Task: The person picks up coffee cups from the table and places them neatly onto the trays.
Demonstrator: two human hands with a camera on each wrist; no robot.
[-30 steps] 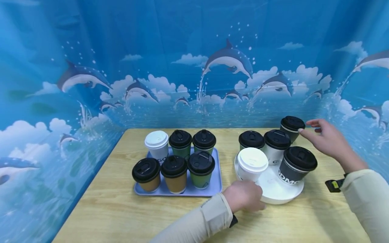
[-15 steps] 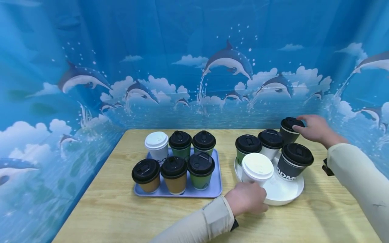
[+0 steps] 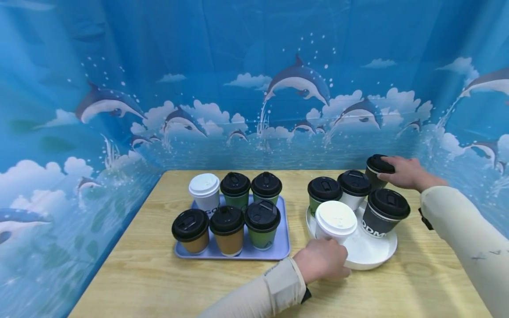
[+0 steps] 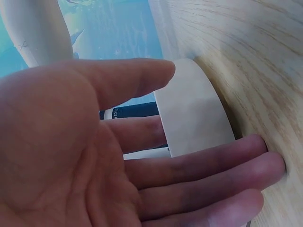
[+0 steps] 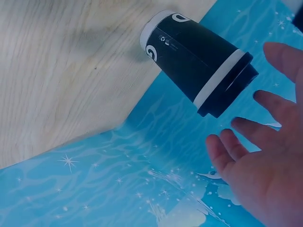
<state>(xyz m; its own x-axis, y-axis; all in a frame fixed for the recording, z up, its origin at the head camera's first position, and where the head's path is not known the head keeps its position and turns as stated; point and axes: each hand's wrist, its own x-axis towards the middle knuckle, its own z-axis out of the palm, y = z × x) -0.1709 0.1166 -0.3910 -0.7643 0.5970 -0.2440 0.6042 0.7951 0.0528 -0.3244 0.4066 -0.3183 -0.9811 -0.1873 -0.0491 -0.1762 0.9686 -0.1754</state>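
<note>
My left hand point(image 3: 324, 259) is at the front left of a white round tray point(image 3: 367, 260). In the left wrist view its thumb and index finger pinch the tray wall point(image 4: 196, 109), and the other fingers stretch past it toward the table. On the tray stand a white-lidded cup point(image 3: 336, 218), a dark grey cup point(image 3: 377, 223), a white cup with black lid point(image 3: 353, 199) and a green cup point(image 3: 314, 204). Behind them, my right hand point(image 3: 405, 172) reaches over the black lid of another dark paper cup point(image 5: 194, 56). That cup stands on the table, with the fingers spread around its lid.
A lilac rectangular tray point(image 3: 284, 229) holds two rows of lidded coffee cups on the left, including a brown cup point(image 3: 229, 238) and a white-lidded cup point(image 3: 204, 194). A blue dolphin-print curtain point(image 3: 254, 88) hangs close behind the wooden table point(image 3: 159, 282).
The round tray has turned counterclockwise with its cups, and my left hand has shifted slightly right. My right hand has moved left from beside the back dark cup to over its lid.
</note>
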